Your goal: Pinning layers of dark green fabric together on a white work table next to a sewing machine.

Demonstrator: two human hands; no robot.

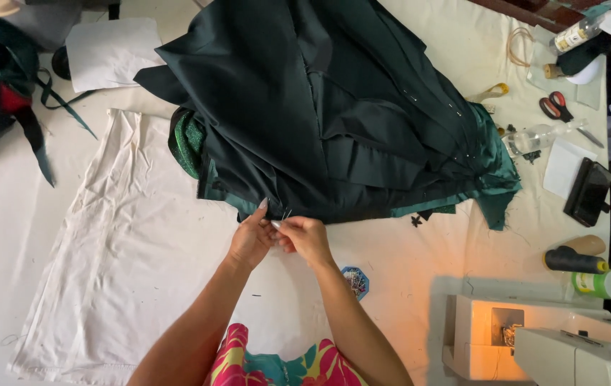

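Both hands, left [250, 239] and right [305, 237], pinch a pin [285, 214] at the near hem of the dark green garment [334, 114], where other pins already sit.

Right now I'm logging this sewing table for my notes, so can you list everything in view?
dark green garment: one, table centre
cream cloth: one, under the garment, left
pin box: one, blue, beside right forearm
scissors: one, red-handled, upper right
sewing machine: one, white, lower right
thread cone: one, dark, right edge
black case: one, right
clear bottle: one, lying right
left hand: pinching garment hem
right hand: at hem, touching left
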